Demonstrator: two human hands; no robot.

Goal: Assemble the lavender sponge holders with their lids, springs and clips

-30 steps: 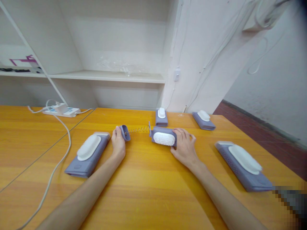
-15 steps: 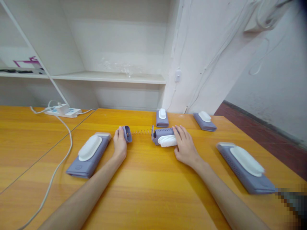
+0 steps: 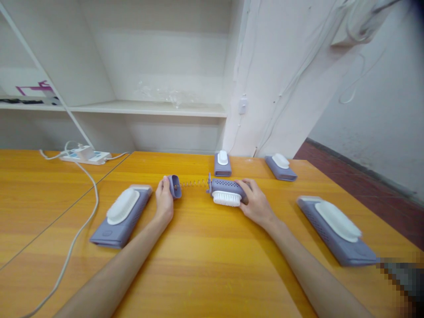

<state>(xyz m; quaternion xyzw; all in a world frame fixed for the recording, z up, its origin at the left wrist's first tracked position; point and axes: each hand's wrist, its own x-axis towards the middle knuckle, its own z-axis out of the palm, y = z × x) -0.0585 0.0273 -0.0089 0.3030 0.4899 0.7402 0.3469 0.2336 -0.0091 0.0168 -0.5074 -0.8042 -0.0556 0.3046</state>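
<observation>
My left hand (image 3: pixel 164 198) is closed around a hollow purple-grey end piece (image 3: pixel 175 187), its open mouth facing right. From that mouth a thin copper-coloured coil spring (image 3: pixel 195 183) runs stretched across to a purple-grey end plate (image 3: pixel 209 183). The plate sits at the left end of a perforated purple-grey housing (image 3: pixel 225 183). A white brush (image 3: pixel 227 198) is on the housing's near side, bristles showing. My right hand (image 3: pixel 256 203) grips the housing by its right end, with the fingers over the top and the thumb at the near side.
Similar purple-grey units with white brushes lie around: a left one (image 3: pixel 122 216), a right one (image 3: pixel 338 227), and two at the back, the middle one (image 3: pixel 222 170) and the right one (image 3: pixel 281 168). A power strip (image 3: pixel 86 154) and white cable (image 3: pixel 74 238) occupy the wooden table's left (image 3: pixel 198 274).
My right hand has rolled the perforated housing, so the white brush's bristles show more fully. My left hand keeps its hold on the end piece, and the spring is still stretched between.
</observation>
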